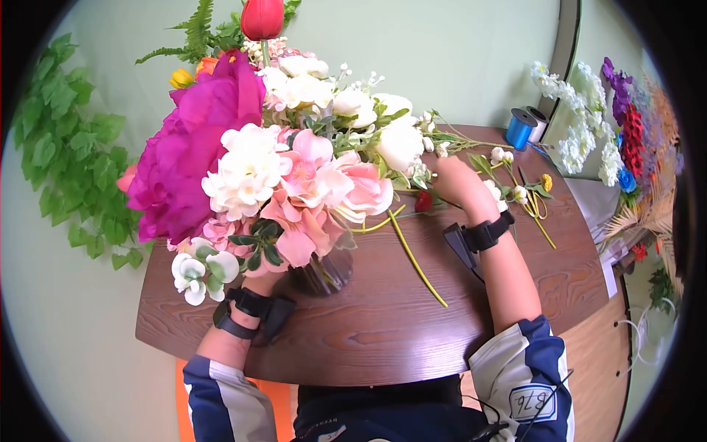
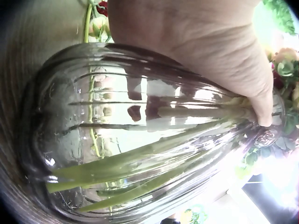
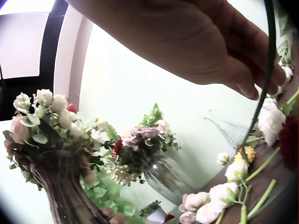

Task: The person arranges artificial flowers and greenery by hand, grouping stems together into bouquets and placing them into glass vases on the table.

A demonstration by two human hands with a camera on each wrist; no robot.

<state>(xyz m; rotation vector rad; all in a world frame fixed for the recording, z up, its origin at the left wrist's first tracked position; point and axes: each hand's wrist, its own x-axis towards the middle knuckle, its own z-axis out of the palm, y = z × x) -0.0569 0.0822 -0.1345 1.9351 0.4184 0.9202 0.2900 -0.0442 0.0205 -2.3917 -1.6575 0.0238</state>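
Note:
A ribbed glass vase with green stems inside stands on the table, and my left hand grips its neck, thumb against the glass. Above it spreads a big bouquet, with a magenta bloom, pink flowers, white roses and a red tulip. In the head view the blooms hide most of my left hand. My right hand reaches to the bouquet's right, beside white buds; its fingertips are hidden there. In the right wrist view, its thumb and loosely bent fingers are apart near white blossoms.
Loose cut stems and white rosebuds lie on the brown table. Ribbon spools stand at the back right. Ivy hangs at the left, and more flowers at the right. Another clear vase stands behind.

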